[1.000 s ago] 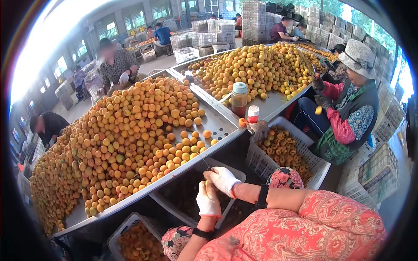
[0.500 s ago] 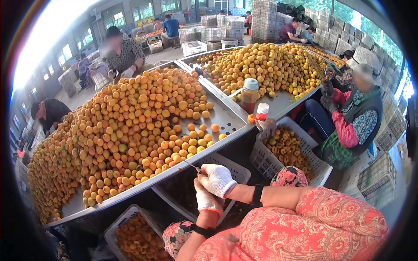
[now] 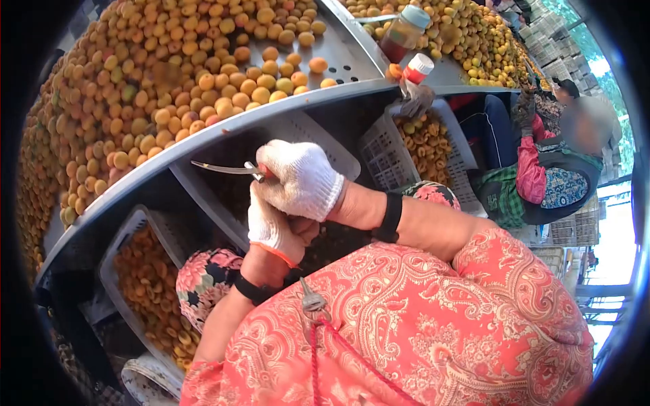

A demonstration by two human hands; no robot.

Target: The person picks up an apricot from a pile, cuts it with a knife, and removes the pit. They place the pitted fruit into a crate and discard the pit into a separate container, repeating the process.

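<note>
My right hand [image 3: 298, 174], in a white knitted glove, is closed round the handle of a small curved knife [image 3: 227, 169]. Its slim metal blade points left, and a bit of red shows near the grip. Just below and touching it is my left hand [image 3: 269, 227], also gloved, with an orange cuff edge. Its fingers are curled, and whatever they hold is hidden behind the right hand. Both hands are over a dark-filled crate [image 3: 318, 145] below the table edge. Many whole apricots [image 3: 223, 105] are heaped on the metal table [image 3: 342, 47] beyond.
Crates of split apricots stand at lower left [image 3: 108, 271] and right [image 3: 379, 152]. A jar [image 3: 404, 34] and a red bottle with a white cap [image 3: 418, 69] stand at the table edge, beside a grey glove [image 3: 416, 100]. A co-worker [image 3: 555, 169] sits at right.
The view has tipped down, so the table sits higher and my lap fills more of the picture. The hands remain together, and the knife blade now shows more fully, pointing left.
</note>
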